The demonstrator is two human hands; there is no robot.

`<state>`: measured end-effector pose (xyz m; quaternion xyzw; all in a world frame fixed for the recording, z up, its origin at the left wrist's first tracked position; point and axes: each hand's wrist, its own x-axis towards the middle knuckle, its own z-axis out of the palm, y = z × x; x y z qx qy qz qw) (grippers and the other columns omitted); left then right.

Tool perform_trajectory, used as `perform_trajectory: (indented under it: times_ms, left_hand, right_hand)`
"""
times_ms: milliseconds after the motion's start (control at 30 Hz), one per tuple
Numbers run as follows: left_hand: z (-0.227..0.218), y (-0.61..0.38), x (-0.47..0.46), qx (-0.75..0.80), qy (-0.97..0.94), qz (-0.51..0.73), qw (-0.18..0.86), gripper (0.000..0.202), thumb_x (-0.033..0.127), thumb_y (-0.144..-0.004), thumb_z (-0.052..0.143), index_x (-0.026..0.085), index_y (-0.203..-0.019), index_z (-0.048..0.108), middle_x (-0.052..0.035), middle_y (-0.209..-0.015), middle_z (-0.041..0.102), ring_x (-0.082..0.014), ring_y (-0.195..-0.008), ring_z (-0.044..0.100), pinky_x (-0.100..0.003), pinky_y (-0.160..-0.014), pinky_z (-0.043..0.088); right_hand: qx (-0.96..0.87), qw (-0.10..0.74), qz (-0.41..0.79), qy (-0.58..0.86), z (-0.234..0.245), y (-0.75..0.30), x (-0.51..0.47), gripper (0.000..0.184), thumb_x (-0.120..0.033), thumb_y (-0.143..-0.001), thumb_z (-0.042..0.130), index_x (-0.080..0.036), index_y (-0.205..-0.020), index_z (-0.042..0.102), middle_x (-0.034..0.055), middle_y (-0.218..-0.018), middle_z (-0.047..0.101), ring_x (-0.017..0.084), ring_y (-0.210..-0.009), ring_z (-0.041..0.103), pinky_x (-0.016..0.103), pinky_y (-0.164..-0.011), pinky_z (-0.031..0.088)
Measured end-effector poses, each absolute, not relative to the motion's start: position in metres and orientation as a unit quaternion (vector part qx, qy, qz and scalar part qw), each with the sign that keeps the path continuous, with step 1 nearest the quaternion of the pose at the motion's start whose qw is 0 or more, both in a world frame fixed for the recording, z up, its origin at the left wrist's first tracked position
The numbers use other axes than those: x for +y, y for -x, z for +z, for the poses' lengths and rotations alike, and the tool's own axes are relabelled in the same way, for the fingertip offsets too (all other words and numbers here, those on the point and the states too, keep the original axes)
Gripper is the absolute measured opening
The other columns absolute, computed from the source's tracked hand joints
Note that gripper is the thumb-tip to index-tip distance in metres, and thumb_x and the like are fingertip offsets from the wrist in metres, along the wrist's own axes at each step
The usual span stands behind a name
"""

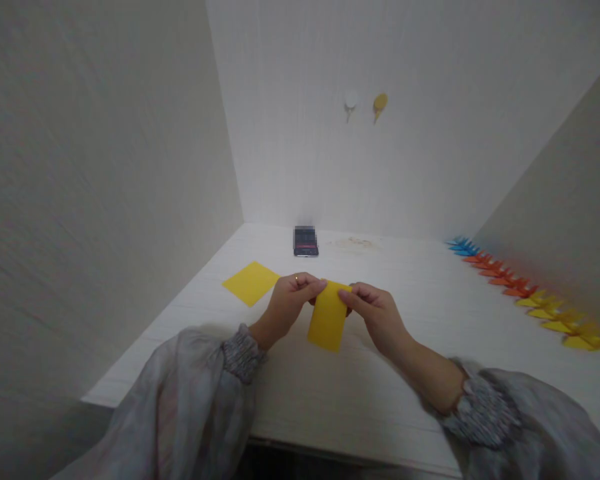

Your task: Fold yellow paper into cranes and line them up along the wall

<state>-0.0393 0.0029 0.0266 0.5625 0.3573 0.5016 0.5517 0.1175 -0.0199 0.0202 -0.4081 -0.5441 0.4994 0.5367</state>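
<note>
A folded yellow paper (327,322) hangs just above the white table (330,393), held by its top edge. My left hand (291,297) pinches its upper left corner and wears a ring. My right hand (376,309) pinches the upper right corner. Both hands are closed on the paper. Grey sleeves cover both forearms.
A flat yellow paper square (251,282) lies left of my hands. A dark phone (305,241) rests near the back wall. Several folded paper pieces in blue (461,247), orange (500,275) and yellow (563,319) line the right wall. Walls close in on three sides.
</note>
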Motion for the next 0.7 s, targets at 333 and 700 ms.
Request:
perform_trajectory:
  times_ms: [333,700]
  left_hand:
    - [0.0262,0.0370,0.0036,0.354,-0.564,0.480,0.571,0.020,0.031,-0.064,0.065,0.012,-0.068,0.060,0.0005,-0.061,0.060,-0.0081,-0.056,0.052,-0.021,-0.056,0.041]
    - [0.0253,0.0372,0.0046,0.377,-0.563,0.474,0.561,0.024,0.035,-0.065,0.064,0.011,-0.065,0.060,-0.0013,-0.060,0.060,-0.0089,-0.055,0.053,-0.022,-0.055,0.042]
  right_hand:
    - [-0.539,0.539,0.511,0.398,0.0147,-0.1210,-0.0175,0.024,-0.032,-0.070,0.061,-0.016,-0.054,0.054,-0.0032,-0.052,0.052,0.009,-0.052,0.045,0.023,-0.053,0.033]
    - [-0.542,0.533,0.497,0.418,0.0171,-0.1198,-0.0191,0.026,-0.035,-0.069,0.061,-0.017,-0.053,0.052,-0.0022,-0.052,0.051,0.010,-0.052,0.045,0.024,-0.053,0.035]
